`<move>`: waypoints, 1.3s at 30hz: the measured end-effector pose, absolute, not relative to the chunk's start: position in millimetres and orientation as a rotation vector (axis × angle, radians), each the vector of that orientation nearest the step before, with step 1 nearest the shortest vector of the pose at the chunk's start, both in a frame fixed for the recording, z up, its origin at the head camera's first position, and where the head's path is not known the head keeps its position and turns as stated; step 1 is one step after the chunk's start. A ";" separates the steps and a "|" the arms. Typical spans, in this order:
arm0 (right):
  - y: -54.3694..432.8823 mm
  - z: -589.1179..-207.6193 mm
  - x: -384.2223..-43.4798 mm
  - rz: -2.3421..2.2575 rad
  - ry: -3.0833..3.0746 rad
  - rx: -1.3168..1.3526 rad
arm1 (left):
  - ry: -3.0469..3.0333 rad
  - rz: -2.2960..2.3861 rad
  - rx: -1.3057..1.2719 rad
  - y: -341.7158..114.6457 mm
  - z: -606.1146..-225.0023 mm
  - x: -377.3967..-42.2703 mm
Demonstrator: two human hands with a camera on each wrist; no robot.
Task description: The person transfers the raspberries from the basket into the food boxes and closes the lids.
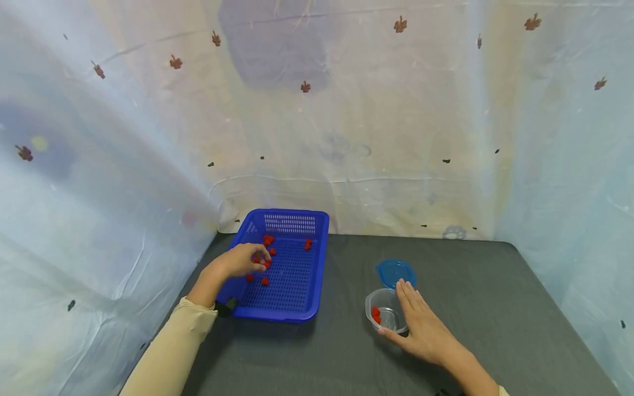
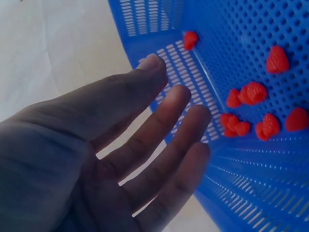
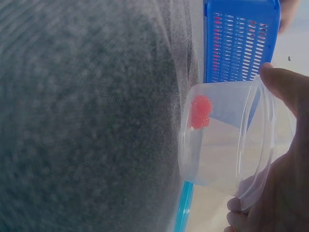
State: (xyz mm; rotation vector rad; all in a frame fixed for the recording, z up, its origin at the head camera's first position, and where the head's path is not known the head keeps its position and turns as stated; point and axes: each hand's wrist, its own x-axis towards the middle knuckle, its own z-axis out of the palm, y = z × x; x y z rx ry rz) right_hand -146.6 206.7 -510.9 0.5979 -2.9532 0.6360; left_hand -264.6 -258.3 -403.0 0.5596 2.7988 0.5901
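Note:
A blue plastic basket (image 1: 321,264) holds several red raspberry-like berries (image 2: 254,93), scattered over its floor. My left hand (image 1: 244,260) is over the basket's left side, close to some of the berries. In the left wrist view its fingers are apart and loosely bent, with nothing between them. To the right, a small clear plastic tub (image 3: 217,154) stands on the table with a few red berries (image 1: 376,315) inside. Thumb and fingers of my right hand (image 1: 422,329) hold the tub by opposite sides of its rim.
A translucent blue lid (image 1: 396,273) lies just behind the tub. Dark grey cloth covers the table (image 1: 470,291). Pale patterned sheets (image 1: 366,121) hang behind the table and on both sides. The basket stands near the table's left edge.

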 end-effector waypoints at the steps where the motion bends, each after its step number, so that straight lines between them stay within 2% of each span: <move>1: 206.6 -511.1 -146.4 0.636 -2.952 0.597 | 2.799 0.583 0.567 -259.2 -403.0 -266.4; 16: 205.8 -509.7 -145.9 0.645 -2.956 0.584 | 2.796 0.675 0.540 -255.9 -391.6 -284.3; 25: 207.0 -509.5 -145.4 0.652 -2.971 0.572 | 2.787 0.562 0.549 -246.9 -405.8 -296.0; 39: 207.0 -509.5 -146.2 0.644 -2.971 0.579 | 2.675 0.589 0.367 -249.4 -431.4 -300.0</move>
